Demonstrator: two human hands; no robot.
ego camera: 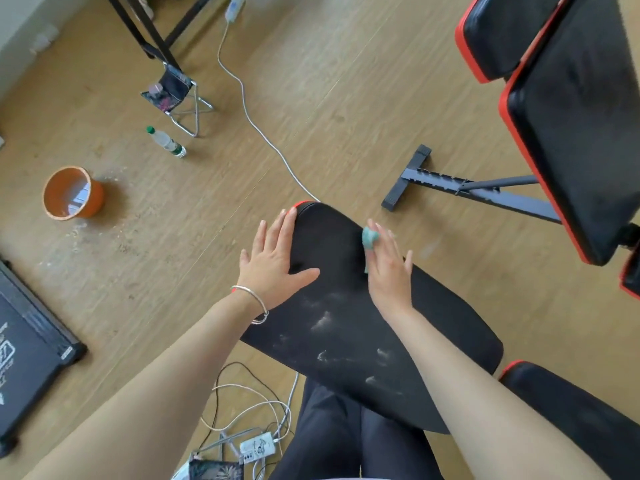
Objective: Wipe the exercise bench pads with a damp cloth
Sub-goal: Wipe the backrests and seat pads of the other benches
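Bench pad (pixel 349 327): black, dusty, long axis running away from wearer toward upper left. Left hand (pixel 273 261): flat, fingers spread, on far end. Right hand (pixel 388 268): pressing teal cloth (pixel 369 238) against pad's right edge.

Matt black bench pad (pixel 346 306), dust-smeared; wood-grain floor (pixel 346 98); soft cloth (pixel 369 237).

An orange bucket (pixel 73 192) stands on the wooden floor (pixel 346 109), near a plastic bottle (pixel 166 142) with a green cap. Just behind the bottle is a small folding stool (pixel 178 100). A white cable (pixel 249 116) runs across the floor
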